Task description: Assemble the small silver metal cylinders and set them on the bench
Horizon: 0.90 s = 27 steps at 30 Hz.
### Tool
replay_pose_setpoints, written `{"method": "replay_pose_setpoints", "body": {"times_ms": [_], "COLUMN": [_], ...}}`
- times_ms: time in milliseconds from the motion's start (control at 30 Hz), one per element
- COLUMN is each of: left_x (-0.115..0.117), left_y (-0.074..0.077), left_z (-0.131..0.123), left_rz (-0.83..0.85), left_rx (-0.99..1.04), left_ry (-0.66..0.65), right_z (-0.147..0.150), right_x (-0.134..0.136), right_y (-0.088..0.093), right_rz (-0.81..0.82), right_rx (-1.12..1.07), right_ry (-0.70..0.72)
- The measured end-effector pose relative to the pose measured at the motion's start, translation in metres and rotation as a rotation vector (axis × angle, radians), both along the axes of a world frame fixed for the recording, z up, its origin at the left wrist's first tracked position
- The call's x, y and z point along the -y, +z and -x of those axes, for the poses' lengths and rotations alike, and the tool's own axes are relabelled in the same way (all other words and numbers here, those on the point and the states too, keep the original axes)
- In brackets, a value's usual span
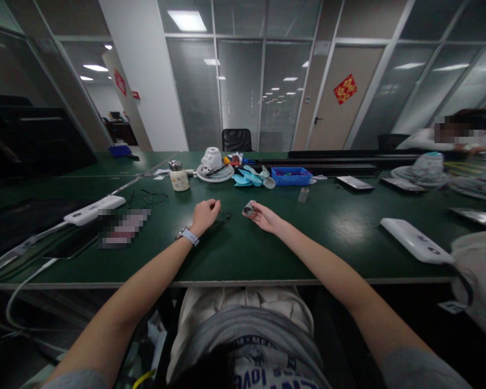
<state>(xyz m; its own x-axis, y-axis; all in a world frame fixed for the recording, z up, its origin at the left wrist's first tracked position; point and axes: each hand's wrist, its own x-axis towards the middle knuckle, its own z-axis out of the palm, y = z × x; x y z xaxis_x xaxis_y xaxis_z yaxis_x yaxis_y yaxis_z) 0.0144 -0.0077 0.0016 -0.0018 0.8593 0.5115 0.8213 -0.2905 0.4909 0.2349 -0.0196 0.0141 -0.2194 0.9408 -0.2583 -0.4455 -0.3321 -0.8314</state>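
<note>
My right hand (264, 217) has its fingers round a small grey cylinder (249, 208), whose round end faces left toward my other hand. My left hand (205, 216), with a watch on the wrist, is raised just over the table with its fingers pinched; whatever they hold, if anything, is too small to make out. Between the two hands a tiny dark piece (228, 217) lies on the green tabletop (235, 254). A second grey cylinder (303, 195) stands on the table to the right, apart from my right hand.
Behind my hands are a white fan (211, 162), light-blue fan blades (249, 177), a blue basket (291, 176) and a cream flask (180, 179). White power strips lie left (99, 209) and right (417, 241). Another person (427, 138) sits at the far right.
</note>
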Motion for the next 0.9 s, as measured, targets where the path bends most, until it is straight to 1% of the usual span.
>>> {"method": "replay_pose_setpoints", "body": {"times_ms": [467,567,667,767,900], "left_x": [-0.001,-0.001,0.000,0.000,0.000], "left_y": [-0.001,0.000,0.000,0.001,0.002], "left_z": [0.000,0.000,0.000,0.000,0.000], "left_rz": [-0.001,0.009,0.011,0.015,0.023], "left_rx": [0.014,0.008,-0.008,-0.013,-0.005], "left_ry": [-0.010,-0.002,0.005,0.007,0.012], "right_z": [0.000,0.003,0.005,0.004,-0.006], "right_x": [-0.002,-0.003,-0.003,-0.004,-0.005], "right_y": [0.000,-0.002,-0.007,-0.015,-0.022], "right_rz": [-0.006,-0.015,-0.111,-0.280,-0.529], "right_rx": [0.004,0.005,0.076,0.281,0.526], "right_ry": [0.000,-0.024,-0.085,-0.158,-0.213]}}
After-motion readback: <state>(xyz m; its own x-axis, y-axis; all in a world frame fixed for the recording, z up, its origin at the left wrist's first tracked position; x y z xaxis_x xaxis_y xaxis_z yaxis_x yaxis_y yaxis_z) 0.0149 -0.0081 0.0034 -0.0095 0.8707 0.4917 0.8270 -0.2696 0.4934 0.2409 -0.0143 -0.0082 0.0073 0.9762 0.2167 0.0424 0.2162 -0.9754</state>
